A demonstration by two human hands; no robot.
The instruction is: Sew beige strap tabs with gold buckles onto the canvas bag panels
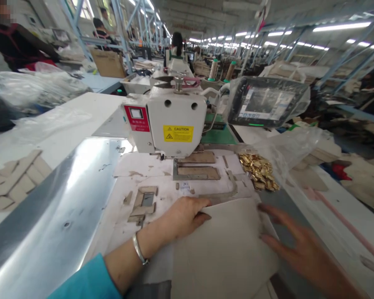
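A large beige fabric piece (224,249) lies in front of the white sewing machine head (177,112). The fingers of my left hand (187,216) are pinched on its upper left corner, and a silver bangle circles that wrist. At the piece's right edge is my right hand (294,245), blurred, with thumb and fingers spread apart. Beyond the fabric, a metal clamp frame (175,171) surrounds a narrow beige strip (198,171) under the machine head. A small rectangular frame of beige strips (140,205) rests on the white sheet to the left.
Gold metal pieces (260,170) are heaped right of the machine, below a plastic-wrapped screen (264,101). Beige scraps (15,180) lie on the left table. Clear plastic bags (34,89) sit at the back left. Other people are farther back.
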